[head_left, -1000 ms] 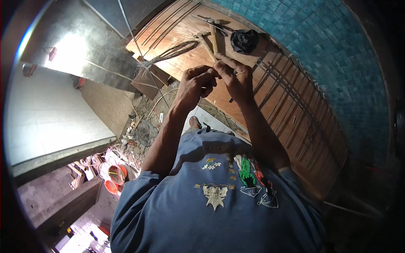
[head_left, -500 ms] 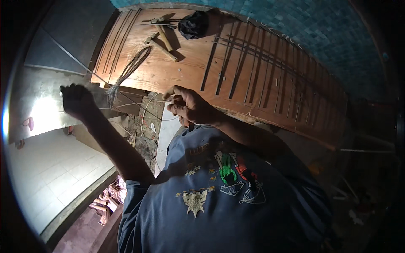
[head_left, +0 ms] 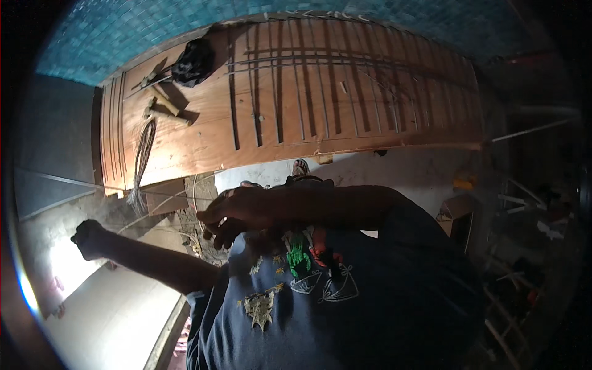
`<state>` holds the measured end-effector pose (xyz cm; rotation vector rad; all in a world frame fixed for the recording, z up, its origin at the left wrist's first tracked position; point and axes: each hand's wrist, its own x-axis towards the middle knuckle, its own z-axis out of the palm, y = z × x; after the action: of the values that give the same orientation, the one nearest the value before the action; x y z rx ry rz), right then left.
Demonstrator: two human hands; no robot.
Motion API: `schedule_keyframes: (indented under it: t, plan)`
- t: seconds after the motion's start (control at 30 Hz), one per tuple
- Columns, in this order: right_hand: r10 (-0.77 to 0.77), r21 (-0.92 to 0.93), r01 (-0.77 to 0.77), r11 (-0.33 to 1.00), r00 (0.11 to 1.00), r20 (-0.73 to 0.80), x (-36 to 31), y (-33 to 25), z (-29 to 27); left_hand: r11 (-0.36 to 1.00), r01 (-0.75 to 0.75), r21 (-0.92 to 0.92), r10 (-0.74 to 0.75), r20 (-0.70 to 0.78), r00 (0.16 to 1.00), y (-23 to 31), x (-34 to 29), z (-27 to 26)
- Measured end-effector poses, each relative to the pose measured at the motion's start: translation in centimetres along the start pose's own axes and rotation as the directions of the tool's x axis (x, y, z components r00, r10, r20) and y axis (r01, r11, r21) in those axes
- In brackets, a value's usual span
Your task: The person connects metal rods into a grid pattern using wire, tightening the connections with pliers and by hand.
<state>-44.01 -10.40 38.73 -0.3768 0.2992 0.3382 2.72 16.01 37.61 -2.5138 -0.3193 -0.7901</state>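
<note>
My left hand (head_left: 90, 239), closed into a fist, is stretched out to the far left in front of a bright glare. Whatever it may hold is hidden. In front of my shirt is my right hand (head_left: 225, 216), its fingers bent and close to the thumb. A thin line like a wire (head_left: 179, 196) runs toward the right hand; whether the fingers grip it is too dark to make out. Beyond both hands, a bundle of thin wire (head_left: 143, 154) hangs over the edge of a wooden board (head_left: 203, 145).
On the board lie two hammers (head_left: 169, 116), a black plastic bag (head_left: 194, 65) and several metal rods (head_left: 302, 98), some crossed by long bars (head_left: 290, 60). Behind it rises a blue tiled surface (head_left: 154, 31). A pale slab (head_left: 117, 320) is at lower left, and clutter (head_left: 518, 271) at right.
The view has turned, so the board sits further left and more level. My right hand has come lower and closer to my shirt; my left stays fisted, outstretched and lower in view.
</note>
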Motion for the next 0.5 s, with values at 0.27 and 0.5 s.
schedule_keyframes:
  t: [0.27,0.5]
  plan:
    - [-0.281,-0.115,0.296,0.948,0.950,0.134,-2.5,-1.0,-7.2,0.926,-0.154,-0.344,0.150,-0.037,0.988,6.1,-0.9,0.9]
    - [-0.357,-0.401,0.322,0.858,0.934,-0.015,-6.1,-5.1,-10.0,0.526,-0.373,-0.764,0.202,-0.315,0.928,10.1,-3.4,-3.7]
